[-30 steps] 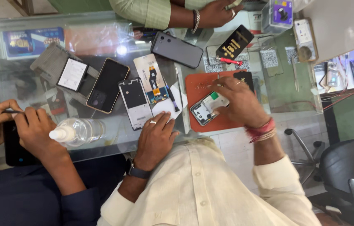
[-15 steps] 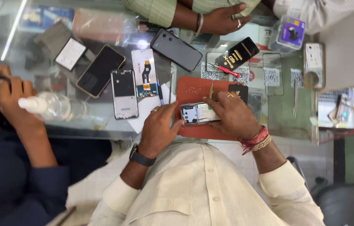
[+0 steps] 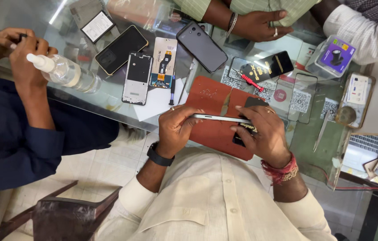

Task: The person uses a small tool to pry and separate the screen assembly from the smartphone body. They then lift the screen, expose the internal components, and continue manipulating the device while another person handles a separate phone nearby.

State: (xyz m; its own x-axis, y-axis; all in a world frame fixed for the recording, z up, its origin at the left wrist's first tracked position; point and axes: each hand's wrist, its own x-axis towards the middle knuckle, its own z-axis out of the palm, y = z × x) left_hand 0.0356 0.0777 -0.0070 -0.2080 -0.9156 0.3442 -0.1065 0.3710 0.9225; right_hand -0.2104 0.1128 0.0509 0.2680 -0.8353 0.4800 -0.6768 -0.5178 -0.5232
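My left hand (image 3: 177, 128) and my right hand (image 3: 260, 132) hold a thin silver phone (image 3: 218, 118) edge-on between them, just above a rust-red work mat (image 3: 211, 96) with tiny screws on it. The left hand grips the phone's left end and the right hand its right end. A black card or phone (image 3: 248, 103) lies on the mat under my right fingers.
On the glass counter (image 3: 314, 138) lie a phone frame (image 3: 137, 78), a display panel (image 3: 163, 68), two dark phones (image 3: 121, 49) (image 3: 201, 46), a screwdriver (image 3: 171, 90), tweezers (image 3: 321, 132) and a screen protector (image 3: 304, 97). Another person's hands (image 3: 23, 49) at left hold a bottle (image 3: 66, 73); another's hand (image 3: 260, 26) rests opposite.
The phone lay flat on the mat under my hands; now it is lifted and turned edge-on between both hands. The view has shifted, so the counter sits higher and left.
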